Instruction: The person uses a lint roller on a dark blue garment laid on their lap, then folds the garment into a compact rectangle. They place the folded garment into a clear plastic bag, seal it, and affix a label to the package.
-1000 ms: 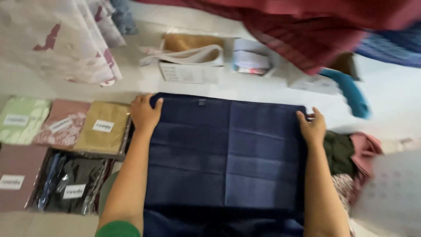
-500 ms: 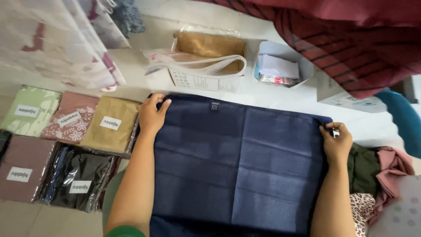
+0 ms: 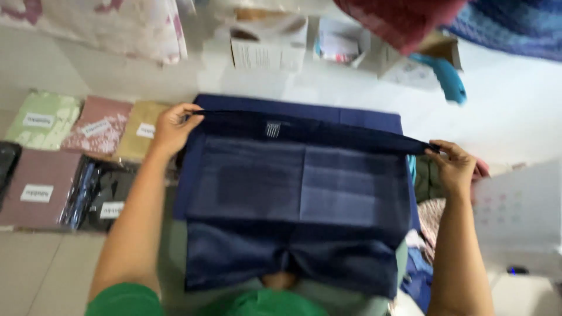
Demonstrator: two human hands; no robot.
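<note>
Pale tiled floor (image 3: pixel 515 111), packaged fabrics (image 3: pixel 70 152) at left; left hand (image 3: pixel 172 127) and right hand (image 3: pixel 453 167) pinch the navy cloth's (image 3: pixel 298 187) raised top edge at mid-frame.

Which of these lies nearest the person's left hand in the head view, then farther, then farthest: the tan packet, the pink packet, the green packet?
From the left hand:
1. Tan packet, just left of the hand.
2. Pink packet, further left.
3. Green packet, at the far left.

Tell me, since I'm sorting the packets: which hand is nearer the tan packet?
Left. The left hand grips the navy cloth corner right beside the tan packet; the right hand holds the opposite corner, across the cloth.
</note>
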